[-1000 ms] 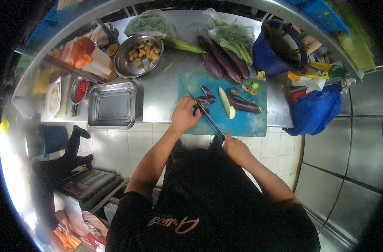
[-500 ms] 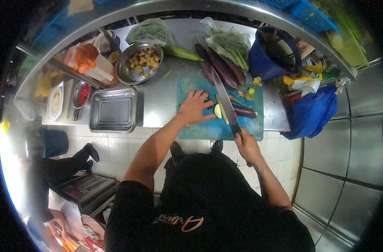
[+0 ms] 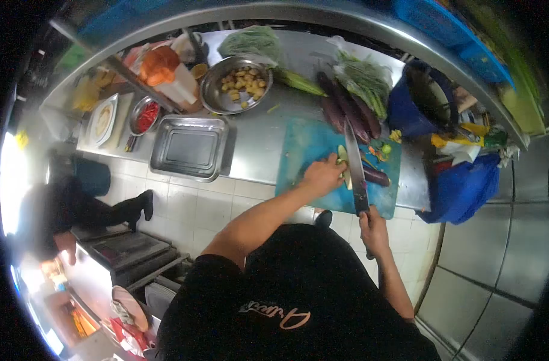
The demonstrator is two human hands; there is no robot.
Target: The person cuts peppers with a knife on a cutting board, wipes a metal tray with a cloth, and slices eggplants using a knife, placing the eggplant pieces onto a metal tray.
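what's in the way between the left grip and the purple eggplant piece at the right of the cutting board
The kitchen knife, held in the right grip: its blade crosses the view between the left grip and that purple eggplant piece.

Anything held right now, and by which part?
Right hand: knife, by its handle. Left hand: at the cut eggplant; whether it grips can't be told.

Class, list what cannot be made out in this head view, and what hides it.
Pale eggplant piece, head view: partly hidden by the left hand; grip unclear.
Lower purple eggplant, head view: left end behind the knife.
Blue bucket, head view: contents too dark to name.
Co-worker, head view: upper body blurred at the dark left edge.
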